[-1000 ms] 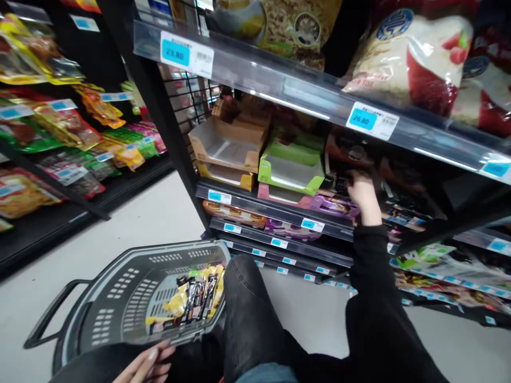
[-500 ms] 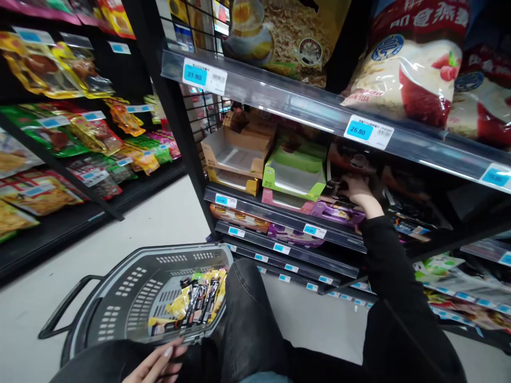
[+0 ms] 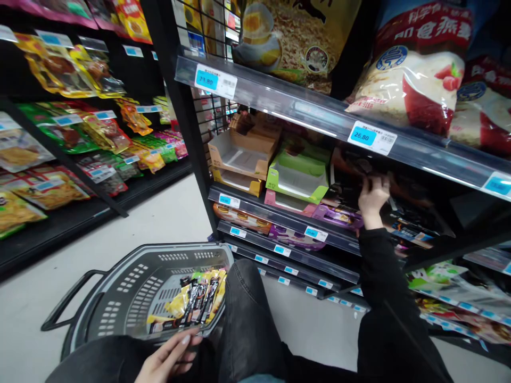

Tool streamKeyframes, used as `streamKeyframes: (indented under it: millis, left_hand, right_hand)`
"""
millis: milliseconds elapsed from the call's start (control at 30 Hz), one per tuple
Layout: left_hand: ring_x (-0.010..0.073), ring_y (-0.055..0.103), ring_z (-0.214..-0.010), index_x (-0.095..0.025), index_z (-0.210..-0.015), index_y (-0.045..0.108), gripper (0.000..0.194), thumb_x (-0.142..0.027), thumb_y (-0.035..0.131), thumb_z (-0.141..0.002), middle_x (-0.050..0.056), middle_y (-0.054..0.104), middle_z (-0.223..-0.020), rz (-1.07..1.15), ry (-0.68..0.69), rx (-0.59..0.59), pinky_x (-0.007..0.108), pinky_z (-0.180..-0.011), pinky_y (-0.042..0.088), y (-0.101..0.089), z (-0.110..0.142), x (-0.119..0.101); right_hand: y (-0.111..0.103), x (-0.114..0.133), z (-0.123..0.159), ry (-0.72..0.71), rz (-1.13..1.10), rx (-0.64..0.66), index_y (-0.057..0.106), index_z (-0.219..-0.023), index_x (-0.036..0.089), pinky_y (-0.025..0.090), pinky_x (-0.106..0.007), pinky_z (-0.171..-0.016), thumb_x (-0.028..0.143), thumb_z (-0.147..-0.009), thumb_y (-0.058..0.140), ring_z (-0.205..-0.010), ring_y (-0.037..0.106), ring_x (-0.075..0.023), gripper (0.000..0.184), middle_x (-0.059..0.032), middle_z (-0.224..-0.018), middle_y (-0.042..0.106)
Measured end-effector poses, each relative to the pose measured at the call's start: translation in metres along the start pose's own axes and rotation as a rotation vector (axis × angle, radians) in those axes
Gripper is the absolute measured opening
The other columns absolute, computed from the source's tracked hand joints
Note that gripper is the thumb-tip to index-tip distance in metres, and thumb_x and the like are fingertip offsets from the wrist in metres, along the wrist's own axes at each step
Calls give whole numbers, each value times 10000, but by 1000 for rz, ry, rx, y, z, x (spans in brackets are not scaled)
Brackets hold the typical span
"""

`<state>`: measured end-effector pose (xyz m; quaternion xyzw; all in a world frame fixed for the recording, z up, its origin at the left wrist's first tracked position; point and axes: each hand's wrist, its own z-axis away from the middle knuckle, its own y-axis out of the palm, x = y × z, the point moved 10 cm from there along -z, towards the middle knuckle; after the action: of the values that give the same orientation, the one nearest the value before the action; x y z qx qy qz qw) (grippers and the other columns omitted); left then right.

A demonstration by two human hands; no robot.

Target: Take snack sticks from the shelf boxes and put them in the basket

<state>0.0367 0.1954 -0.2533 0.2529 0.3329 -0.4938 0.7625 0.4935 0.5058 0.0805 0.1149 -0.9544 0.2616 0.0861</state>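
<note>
My right hand (image 3: 374, 199) reaches into the shelf at a dark open box (image 3: 344, 173). Its fingers are bent and closed, and their tips are lost in shadow, so what they hold, if anything, cannot be made out. Below my left hand's side of the view, my left hand (image 3: 171, 354) rests at the near rim of a grey shopping basket (image 3: 138, 284), fingers loosely bent and apart, holding nothing. Several black and yellow snack packets (image 3: 199, 298) lie in the basket. Left of my right hand are a green display box (image 3: 297, 181) and purple packets (image 3: 339, 215).
A tan display box (image 3: 241, 159) stands further left on the same shelf. Overhead, a shelf edge (image 3: 291, 109) with price tags carries large cereal bags (image 3: 415, 74). Bagged snacks (image 3: 104, 133) fill the rack at left. My bent knee (image 3: 247, 292) is beside the basket.
My right hand has shifted slightly right and its fingers have turned upward at the dark box. My left hand has moved a little up and right along the basket rim. The view has shifted slightly.
</note>
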Motion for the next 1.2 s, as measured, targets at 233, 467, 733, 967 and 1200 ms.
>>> streamKeyframes:
  millis: [233, 467, 733, 967, 1200]
  left_hand:
    - [199, 640, -722, -144, -925, 704, 551, -590, 709, -601, 108, 711, -866, 105, 62, 359, 326, -696, 541, 78, 45, -50]
    - [216, 647, -911, -194, -1218, 552, 700, -459, 773, -610, 110, 656, -1066, 245, 352, 744, 319, -760, 536, 130, 112, -140]
    - [240, 684, -903, -223, -1268, 443, 659, -238, 735, -677, 129, 598, -1190, 131, 488, 451, 305, -666, 585, 93, 122, -132]
    - [186, 675, -888, -185, -1309, 420, 563, -185, 606, -778, 92, 669, -1068, -391, 814, 180, 295, -784, 552, 81, 139, -142]
    - [181, 634, -992, -158, -1338, 345, 535, -122, 479, -821, 102, 629, -1166, -689, 911, 111, 309, -869, 518, 91, 145, -140]
  right_hand:
    - [-66, 124, 124, -520, -434, -103, 625, -817, 340, 481, -469, -819, 250, -756, 622, -865, 571, -212, 109, -7, -757, 521]
    - [-127, 262, 240, -1251, -759, 144, 658, -859, 441, 380, -235, -466, 221, -737, 690, -583, 515, -77, 254, 61, -647, 550]
    - [-87, 276, 227, -828, -940, 194, 633, -1065, 398, 484, -331, -702, 122, -770, 600, -767, 562, -156, 405, -4, -828, 613]
    - [-31, 269, 227, -224, -1142, 535, 596, -1145, 299, 516, -397, -800, 171, -834, 507, -961, 575, -210, 348, -77, -1067, 536]
    - [13, 279, 249, 348, -1627, 912, 467, -1220, 260, 514, -392, -852, 249, -784, 586, -979, 621, -206, 452, -96, -1247, 485]
